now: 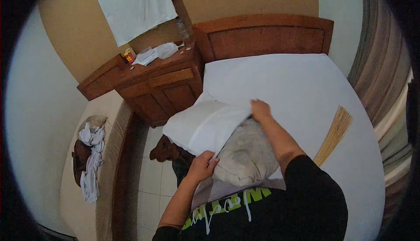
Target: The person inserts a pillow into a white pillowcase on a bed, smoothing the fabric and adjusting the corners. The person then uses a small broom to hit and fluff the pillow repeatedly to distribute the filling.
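Note:
A white pillowcase [205, 125] is pulled partway over a greyish-beige pillow [243, 155], whose near end sticks out bare toward my body. My left hand [203, 165] is closed on the near left edge of the pillowcase opening, thumb on top. At the opening's far right edge, my right hand [261, 111] grips the cloth, slightly blurred. The pillow rests close against me at the left side of the bed. How far the pillow reaches inside the case is hidden by the cloth.
A white-sheeted bed [271, 79] carries a stick broom [334, 133] on its right. Dark clothing [168, 151] lies by the bed's left side, above the tiled floor [148, 177]. A wooden cabinet [162, 87] separates it from a narrower bed [72, 179] holding crumpled clothes [92, 153]. Curtains [380, 74] hang right.

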`<state>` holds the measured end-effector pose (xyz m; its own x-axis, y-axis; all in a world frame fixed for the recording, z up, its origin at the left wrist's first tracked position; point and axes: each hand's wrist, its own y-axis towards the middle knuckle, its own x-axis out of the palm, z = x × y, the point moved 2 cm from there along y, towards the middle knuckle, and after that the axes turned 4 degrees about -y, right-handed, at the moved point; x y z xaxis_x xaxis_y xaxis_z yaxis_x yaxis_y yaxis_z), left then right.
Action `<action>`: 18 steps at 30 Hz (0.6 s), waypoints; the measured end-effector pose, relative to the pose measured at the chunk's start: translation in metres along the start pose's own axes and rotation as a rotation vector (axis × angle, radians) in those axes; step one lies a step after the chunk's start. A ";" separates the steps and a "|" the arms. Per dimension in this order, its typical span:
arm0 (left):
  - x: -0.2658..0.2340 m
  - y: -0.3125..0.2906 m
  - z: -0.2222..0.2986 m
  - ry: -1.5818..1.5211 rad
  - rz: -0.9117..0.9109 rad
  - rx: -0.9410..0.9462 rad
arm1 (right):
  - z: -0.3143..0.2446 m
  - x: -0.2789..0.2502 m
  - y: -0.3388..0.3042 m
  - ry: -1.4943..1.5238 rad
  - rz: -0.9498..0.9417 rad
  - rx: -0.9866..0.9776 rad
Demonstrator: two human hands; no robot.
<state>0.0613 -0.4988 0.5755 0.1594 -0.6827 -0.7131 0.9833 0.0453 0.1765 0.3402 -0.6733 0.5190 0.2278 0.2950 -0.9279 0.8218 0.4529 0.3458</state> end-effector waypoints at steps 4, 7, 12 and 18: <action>0.016 -0.022 -0.036 -0.133 0.060 -0.020 | 0.045 0.046 -0.034 0.310 -0.293 0.183; 0.048 -0.030 -0.074 -0.024 0.229 0.052 | 0.030 0.049 -0.042 0.549 -0.216 0.278; 0.045 0.026 -0.033 -0.201 0.258 0.078 | 0.094 0.176 -0.043 0.551 -0.435 0.462; -0.001 0.011 -0.082 -0.151 0.291 -0.055 | -0.058 -0.069 -0.055 0.674 -0.187 0.225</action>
<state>0.0794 -0.4376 0.5222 0.4231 -0.7359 -0.5287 0.9025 0.2906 0.3178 0.2488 -0.6697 0.5717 -0.2379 0.7158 -0.6565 0.9194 0.3839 0.0854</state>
